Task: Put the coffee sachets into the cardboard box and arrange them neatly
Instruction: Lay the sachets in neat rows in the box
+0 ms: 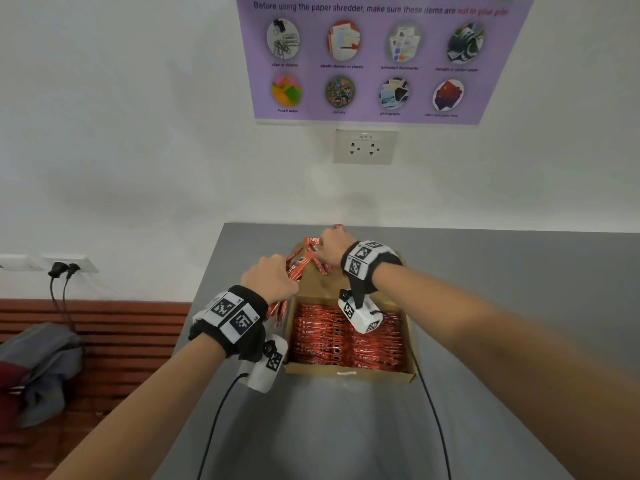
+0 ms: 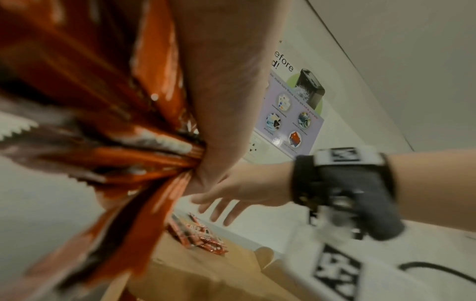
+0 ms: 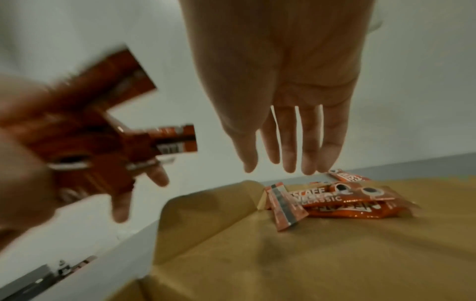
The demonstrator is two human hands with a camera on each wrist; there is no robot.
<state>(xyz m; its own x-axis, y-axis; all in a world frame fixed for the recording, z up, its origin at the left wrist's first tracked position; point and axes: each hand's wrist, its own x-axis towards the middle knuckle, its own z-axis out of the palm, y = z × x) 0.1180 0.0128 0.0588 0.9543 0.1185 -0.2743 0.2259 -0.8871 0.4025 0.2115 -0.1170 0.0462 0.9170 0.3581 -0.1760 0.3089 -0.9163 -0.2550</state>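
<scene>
With right hand (image 3: 280,97) spread flat, fingers straight, sweep loose sachets (image 3: 342,199) just beneath fingertips toward bundle (image 2: 115,142) clenched in left hand (image 1: 270,277), then into cardboard box (image 1: 349,370).

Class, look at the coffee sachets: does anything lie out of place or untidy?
Yes. A few loose sachets lie crisscrossed on the open box flap, outside the compartment, unlike the neat rows inside the cardboard box.
</scene>
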